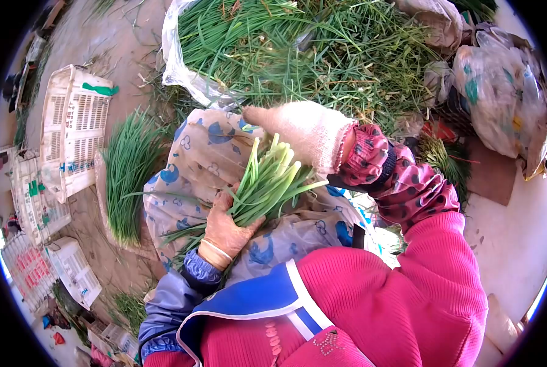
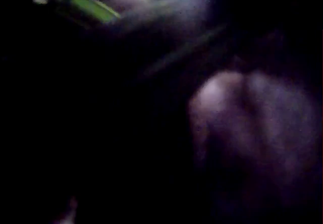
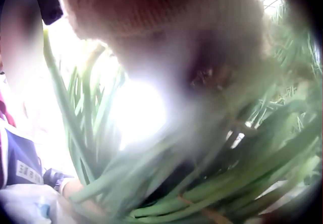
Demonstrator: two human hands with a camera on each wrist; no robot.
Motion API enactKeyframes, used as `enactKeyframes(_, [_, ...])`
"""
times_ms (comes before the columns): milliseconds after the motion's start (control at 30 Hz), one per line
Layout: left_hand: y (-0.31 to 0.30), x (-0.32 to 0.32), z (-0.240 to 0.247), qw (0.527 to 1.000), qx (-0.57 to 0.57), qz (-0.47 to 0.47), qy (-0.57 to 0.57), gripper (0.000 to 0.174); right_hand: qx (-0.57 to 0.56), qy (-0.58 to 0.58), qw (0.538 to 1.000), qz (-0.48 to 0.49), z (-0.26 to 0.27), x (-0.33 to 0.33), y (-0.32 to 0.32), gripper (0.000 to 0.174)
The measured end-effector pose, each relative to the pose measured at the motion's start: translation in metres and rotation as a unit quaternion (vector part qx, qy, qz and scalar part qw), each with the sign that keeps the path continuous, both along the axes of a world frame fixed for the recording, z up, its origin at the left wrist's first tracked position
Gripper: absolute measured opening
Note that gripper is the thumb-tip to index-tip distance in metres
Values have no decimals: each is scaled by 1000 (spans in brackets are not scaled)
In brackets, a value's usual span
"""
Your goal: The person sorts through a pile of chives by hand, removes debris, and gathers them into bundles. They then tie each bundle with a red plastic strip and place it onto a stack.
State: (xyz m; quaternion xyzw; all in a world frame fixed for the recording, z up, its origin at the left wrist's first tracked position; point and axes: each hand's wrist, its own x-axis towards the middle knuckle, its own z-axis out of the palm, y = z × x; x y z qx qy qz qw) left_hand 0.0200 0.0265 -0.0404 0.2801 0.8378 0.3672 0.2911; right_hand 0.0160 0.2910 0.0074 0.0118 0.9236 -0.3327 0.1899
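Observation:
In the head view the left hand grips a bunch of green stalks over the lap, pale cut ends pointing up and away. The right hand, in a pale knitted glove, is just beyond those ends; its fingers point left and what they do is hard to make out. In the right wrist view the glove fills the top, blurred, above the long green stalks. The left wrist view is very dark, with part of the left hand and a bit of green stalk.
A large heap of loose greens lies beyond the knees on white plastic. Left of the lap is another green bundle, with white crates farther left. Plastic bags stand at the right. A patterned apron covers the lap.

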Motion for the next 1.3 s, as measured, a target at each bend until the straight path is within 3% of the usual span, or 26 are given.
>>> enactKeyframes(100, [-5,-7,-6,982,54,56,-174,56,-25,128,989,-66,-29,0,-2,32])
enactKeyframes(167, [-3,-11,0,957,87,98,-258,50,-49,114,988,-93,-24,-4,4,31])
enactKeyframes(233, [-8,-12,-7,932,122,140,-311,48,-185,44,959,-209,-12,-3,5,25])
enactKeyframes(300, [-11,-11,-12,924,149,149,-319,46,-272,38,922,-271,-11,-5,10,22])
enactKeyframes(400, [-15,-9,-17,909,190,161,-334,49,-283,105,898,-320,-12,-10,32,20])
enactKeyframes(467, [-16,-15,-19,933,168,130,-291,44,-266,187,872,-365,-11,-13,59,17])
enactKeyframes(500, [-17,-17,-20,943,157,116,-268,42,-255,238,852,-390,-8,-12,75,14])
enactKeyframes(567, [-21,-19,-21,912,159,164,-341,42,-233,302,792,-476,-10,-8,118,13])
enactKeyframes(633, [-25,-21,-26,872,162,210,-411,42,-254,356,675,-595,-27,0,169,19])
enactKeyframes(667, [-28,-25,-32,890,133,192,-391,40,-248,378,635,-626,-29,6,188,22])
enactKeyframes(700, [-32,-23,-42,879,152,214,-398,33,-241,399,594,-656,-30,10,199,25])
enactKeyframes(767, [-36,-21,-59,855,190,254,-409,19,-9,231,692,-684,-28,20,202,41])
enactKeyframes(800, [-30,-22,-44,830,189,269,-451,21,109,138,716,-675,-26,26,199,49])
enactKeyframes(833, [-29,-23,-42,827,205,258,-455,28,169,16,771,-614,-9,24,175,61])
enactKeyframes(867, [-30,-23,-41,825,220,247,-459,35,282,92,797,-526,-23,30,162,64])
enactKeyframes(933, [-28,-23,-37,811,243,234,-478,42,50,103,904,-412,-26,29,117,59])
enactKeyframes(967, [-25,-24,-35,800,251,232,-493,43,-141,108,927,-330,-34,32,103,59])
enactKeyframes(1000, [-24,-24,-33,789,259,230,-507,44,-270,87,912,-296,-38,29,81,60])
enactKeyframes(1033, [-25,-25,-35,799,252,233,-494,43,-281,123,929,-205,-42,25,66,61])
enactKeyframes(1067, [-29,-25,-40,808,246,237,-480,43,-396,115,896,-162,-48,20,51,49])
enactKeyframes(1100, [-36,-25,-47,817,240,242,-464,42,-439,92,878,-168,-43,14,35,42])
enactKeyframes(1133, [-41,-24,-56,758,294,288,-506,42,-479,69,857,-174,-37,9,18,36])
enactKeyframes(1167, [-48,-23,-60,765,281,297,-498,41,-450,30,862,-231,-23,6,5,30])
enactKeyframes(1233, [-45,-21,-49,776,257,316,-482,40,-446,91,854,-252,-28,3,-2,26])
enactKeyframes(1300, [-34,-21,-33,751,266,334,-504,34,-420,181,858,-234,-34,2,-2,27])
